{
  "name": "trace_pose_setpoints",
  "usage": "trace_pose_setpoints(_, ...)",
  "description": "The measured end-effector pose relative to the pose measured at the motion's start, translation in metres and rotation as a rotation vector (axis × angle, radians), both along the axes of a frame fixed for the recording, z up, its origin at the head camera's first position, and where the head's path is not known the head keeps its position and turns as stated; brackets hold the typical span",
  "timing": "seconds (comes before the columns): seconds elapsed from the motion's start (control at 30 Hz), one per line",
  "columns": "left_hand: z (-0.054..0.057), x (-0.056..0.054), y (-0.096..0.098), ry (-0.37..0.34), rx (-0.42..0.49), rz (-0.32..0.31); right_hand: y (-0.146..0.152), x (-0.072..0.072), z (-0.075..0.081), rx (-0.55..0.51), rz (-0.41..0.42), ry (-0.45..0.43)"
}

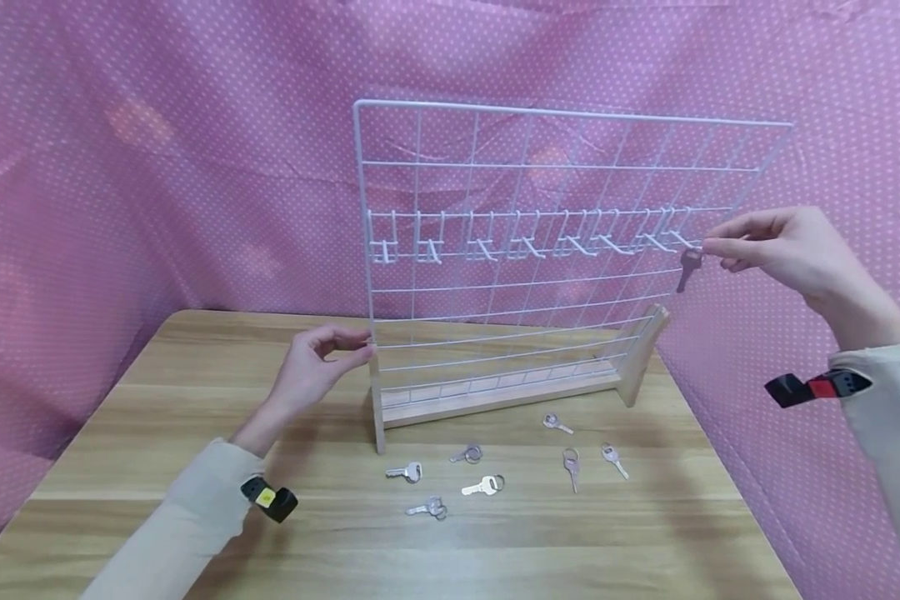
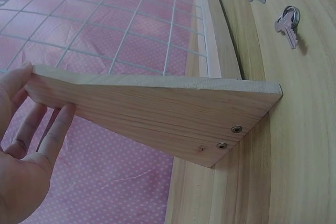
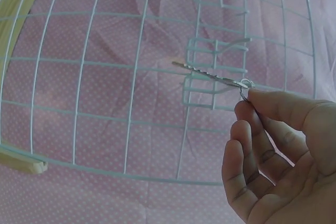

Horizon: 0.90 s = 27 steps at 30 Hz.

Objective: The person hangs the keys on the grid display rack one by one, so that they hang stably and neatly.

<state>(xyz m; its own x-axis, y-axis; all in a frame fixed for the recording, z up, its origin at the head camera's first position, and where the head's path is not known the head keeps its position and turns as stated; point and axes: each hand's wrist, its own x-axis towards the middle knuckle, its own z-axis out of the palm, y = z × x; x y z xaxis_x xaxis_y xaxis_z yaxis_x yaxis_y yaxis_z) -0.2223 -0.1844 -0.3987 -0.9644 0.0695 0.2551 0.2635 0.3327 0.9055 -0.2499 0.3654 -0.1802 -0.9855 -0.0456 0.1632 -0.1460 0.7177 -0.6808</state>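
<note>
A white wire grid rack [image 1: 570, 113] on wooden supports stands on the table, with a row of wire hooks [image 1: 525, 243] across it. My right hand [image 1: 787, 250] pinches the ring of a key [image 1: 690, 265] between thumb and fingertips, right by the tip of the rightmost hook [image 1: 681, 240]. The key hangs downward in the head view; in the right wrist view its toothed blade [image 3: 205, 73] overlaps the grid. With thumb and fingers, my left hand [image 1: 311, 362] grips the upper end of the rack's left wooden side piece [image 2: 157, 108].
Several keys lie on the wooden table [image 1: 195, 392] in front of the rack, among them a gold-toned one [image 1: 482, 486] and a silver one [image 1: 614, 460]. Behind the table hangs a pink dotted cloth [image 1: 232, 167]. The right wooden support [image 1: 641, 358] leans outward.
</note>
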Motion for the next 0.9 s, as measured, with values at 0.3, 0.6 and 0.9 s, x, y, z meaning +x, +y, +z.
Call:
trace_pose_setpoints(0.3, 0.000, 0.000, 0.001, -0.013, -0.008, 0.014, 0.001, -0.008, -0.021, -0.070, 0.007, -0.028)
trace_pose_setpoints(0.6, 0.000, -0.001, 0.001, -0.018, -0.029, 0.017, 0.007, 0.005, -0.087, 0.039, 0.080, -0.192)
trace_pose_setpoints(0.9, 0.000, -0.001, 0.001, -0.020, -0.017, 0.012, 0.002, 0.023, -0.167, 0.050, 0.225, -0.307)
